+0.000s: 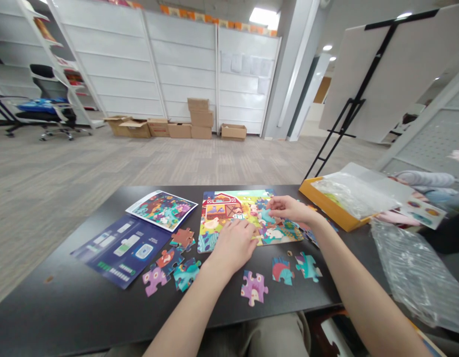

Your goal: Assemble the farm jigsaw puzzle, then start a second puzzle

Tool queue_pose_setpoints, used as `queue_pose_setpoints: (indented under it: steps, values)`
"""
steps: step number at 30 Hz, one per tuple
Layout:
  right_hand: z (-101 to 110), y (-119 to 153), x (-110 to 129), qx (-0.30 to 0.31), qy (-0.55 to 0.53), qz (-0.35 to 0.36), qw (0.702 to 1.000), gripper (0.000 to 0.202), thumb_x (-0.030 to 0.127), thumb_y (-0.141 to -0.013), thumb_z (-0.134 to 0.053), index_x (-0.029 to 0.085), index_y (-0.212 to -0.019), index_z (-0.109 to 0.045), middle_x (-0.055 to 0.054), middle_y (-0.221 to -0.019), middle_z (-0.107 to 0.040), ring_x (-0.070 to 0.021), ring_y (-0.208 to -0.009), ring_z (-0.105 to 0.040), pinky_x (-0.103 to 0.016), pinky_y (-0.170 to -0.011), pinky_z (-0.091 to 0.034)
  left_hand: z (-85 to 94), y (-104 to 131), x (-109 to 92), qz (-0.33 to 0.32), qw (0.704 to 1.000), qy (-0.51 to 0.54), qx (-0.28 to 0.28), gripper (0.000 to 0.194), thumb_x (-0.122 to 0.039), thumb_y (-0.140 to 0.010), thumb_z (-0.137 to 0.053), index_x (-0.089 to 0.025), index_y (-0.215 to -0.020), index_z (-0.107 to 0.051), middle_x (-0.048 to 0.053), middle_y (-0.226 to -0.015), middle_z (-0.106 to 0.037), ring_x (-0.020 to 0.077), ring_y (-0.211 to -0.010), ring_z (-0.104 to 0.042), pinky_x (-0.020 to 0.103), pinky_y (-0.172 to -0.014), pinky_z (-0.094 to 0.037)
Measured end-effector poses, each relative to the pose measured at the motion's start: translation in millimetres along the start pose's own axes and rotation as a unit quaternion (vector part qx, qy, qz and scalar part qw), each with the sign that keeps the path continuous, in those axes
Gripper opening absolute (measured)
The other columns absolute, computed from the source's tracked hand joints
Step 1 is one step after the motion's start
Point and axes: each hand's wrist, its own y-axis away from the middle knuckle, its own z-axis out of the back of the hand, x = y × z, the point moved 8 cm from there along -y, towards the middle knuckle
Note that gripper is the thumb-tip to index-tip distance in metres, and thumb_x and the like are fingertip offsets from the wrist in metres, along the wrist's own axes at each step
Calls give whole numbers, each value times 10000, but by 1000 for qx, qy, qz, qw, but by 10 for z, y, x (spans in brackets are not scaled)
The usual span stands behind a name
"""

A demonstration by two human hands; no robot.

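A farm-scene jigsaw puzzle (224, 210) with a red barn lies on the black table. My left hand (238, 240) rests palm down across its lower middle, fingers lying on the board. Over the right half, my right hand (289, 208) pinches a teal puzzle piece (266, 215) at the picture's surface; whether the piece is seated is unclear. Loose on the table in front are a purple piece (254, 287), a piece with a red curve (283, 270) and a teal piece (308, 266). More pieces (186, 273) cluster left of my left forearm. Others lie partly hidden behind my right wrist.
A leaflet (132, 245) with a colourful picture sheet (164, 210) lies at the left. To the right stand an open yellow box (326, 203) with plastic inside and a clear plastic sleeve (419, 272). The table's front edge is close to my lap.
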Motion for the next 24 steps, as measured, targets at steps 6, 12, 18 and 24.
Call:
queue_pose_setpoints:
  steps: [6, 12, 18, 24]
  values:
    - [10, 17, -6, 4, 7, -9, 1000, 422, 524, -740, -787, 165, -902, -636, 24, -682, -632, -126, -615, -573, -262, -593, -447, -12, 3, -26, -19, 1000, -18, 9, 156, -307, -958, -586, -192, -1011, -678, 80, -1032, -710, 278, -1035, -638, 429, -922, -502]
    - [-27, 9, -5, 2, -17, -18, 1000, 427, 513, -723, -806, 165, -897, -630, 19, -689, -648, -128, -614, -599, -249, -571, -449, -36, -17, -85, -31, 999, -13, 25, 177, -323, -965, -582, -207, -1037, -695, 83, -1049, -715, 263, -1032, -639, 407, -936, -490]
    - [-187, -13, -51, 43, -47, -56, 996, 455, 536, -711, -802, 184, -902, -586, 14, -632, -681, -154, -548, -642, -264, -530, -481, -58, -29, -106, -39, 999, -16, 32, 183, -311, -965, -581, -200, -1034, -709, 88, -1063, -718, 278, -1036, -641, 438, -935, -494]
    - [-174, -44, -124, 25, -18, -58, 998, 399, 476, -692, -813, 194, -877, -599, 10, -634, -694, -182, -591, -689, -277, -556, -516, -72, -38, -128, -46, 998, -17, 34, 188, -299, -969, -567, -207, -1053, -709, 87, -1084, -718, 280, -1045, -640, 446, -936, -494]
